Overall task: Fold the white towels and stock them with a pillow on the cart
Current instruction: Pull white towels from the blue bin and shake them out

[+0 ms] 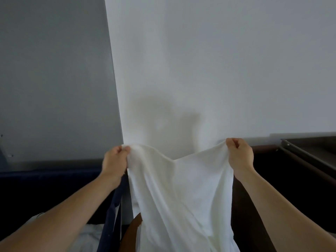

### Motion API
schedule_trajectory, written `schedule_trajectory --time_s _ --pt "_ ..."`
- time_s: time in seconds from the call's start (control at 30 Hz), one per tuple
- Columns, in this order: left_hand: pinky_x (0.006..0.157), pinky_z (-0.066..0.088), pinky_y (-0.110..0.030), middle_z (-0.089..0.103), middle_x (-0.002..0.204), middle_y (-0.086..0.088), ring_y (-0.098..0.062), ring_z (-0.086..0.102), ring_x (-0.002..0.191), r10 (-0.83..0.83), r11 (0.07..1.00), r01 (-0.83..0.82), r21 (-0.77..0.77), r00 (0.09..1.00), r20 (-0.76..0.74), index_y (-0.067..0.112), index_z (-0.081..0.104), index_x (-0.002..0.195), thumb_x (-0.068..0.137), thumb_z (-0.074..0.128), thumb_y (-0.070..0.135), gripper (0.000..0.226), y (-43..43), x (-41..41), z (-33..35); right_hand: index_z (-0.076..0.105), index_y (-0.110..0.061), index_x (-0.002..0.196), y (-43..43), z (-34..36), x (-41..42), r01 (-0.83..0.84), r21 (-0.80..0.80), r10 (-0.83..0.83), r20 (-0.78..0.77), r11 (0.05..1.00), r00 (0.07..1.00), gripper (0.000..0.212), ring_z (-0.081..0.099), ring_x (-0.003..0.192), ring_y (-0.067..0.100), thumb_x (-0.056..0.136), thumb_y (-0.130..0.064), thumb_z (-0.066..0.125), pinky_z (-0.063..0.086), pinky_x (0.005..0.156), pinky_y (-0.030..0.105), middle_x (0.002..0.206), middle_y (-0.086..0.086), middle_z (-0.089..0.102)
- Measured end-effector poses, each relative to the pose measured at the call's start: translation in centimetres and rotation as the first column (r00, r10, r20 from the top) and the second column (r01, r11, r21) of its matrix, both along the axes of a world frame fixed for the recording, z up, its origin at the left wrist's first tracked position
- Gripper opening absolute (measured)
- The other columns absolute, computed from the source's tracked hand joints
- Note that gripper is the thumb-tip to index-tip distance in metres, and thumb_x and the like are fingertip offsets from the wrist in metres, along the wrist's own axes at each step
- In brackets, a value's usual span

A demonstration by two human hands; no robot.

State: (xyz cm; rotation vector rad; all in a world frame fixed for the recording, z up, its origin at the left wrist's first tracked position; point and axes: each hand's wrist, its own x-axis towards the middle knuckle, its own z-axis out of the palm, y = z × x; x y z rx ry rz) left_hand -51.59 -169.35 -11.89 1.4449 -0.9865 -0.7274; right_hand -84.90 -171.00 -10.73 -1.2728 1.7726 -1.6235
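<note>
The fingers of the left hand are curled over and pinch one upper corner of a white towel; the fingers of the right hand are closed in the same way on the opposite corner. Between the two grips the top edge sags in a shallow dip — it is not pulled taut — and the cloth is held up in front of a pale wall, hanging down past the bottom of the view.

The fabric is seen as soft and matte, with long loose creases running downward (no crisp fold line can be made out). The task is judged to be early for this towel: it is only spread for folding, and no fold has been made in it yet. A dark blue fabric bin stands at lower left with something white in it — towel or pillow cannot be told. A dark brown shelf edge, perhaps the cart, is seen at right; no stocked stack is visible there.
</note>
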Motion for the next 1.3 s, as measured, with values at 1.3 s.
schedule_trajectory --time_s 1.3 --pt "0.066 0.040 -0.034 0.049 0.071 -0.005 -0.016 0.045 0.067 -0.461 0.819 0.545 -0.179 0.812 0.358 -0.003 0.059 0.082 0.097 0.058 0.035 0.040 -0.7 -11.0 5.1 0.068 -0.020 0.079 2.4 -5.9 4.4 -0.458 0.171 0.463 0.013 0.872 0.886 0.011 0.060 0.068 0.019 0.083 -0.026 0.076 0.049 0.064 0.034 0.074 0.000 0.067"
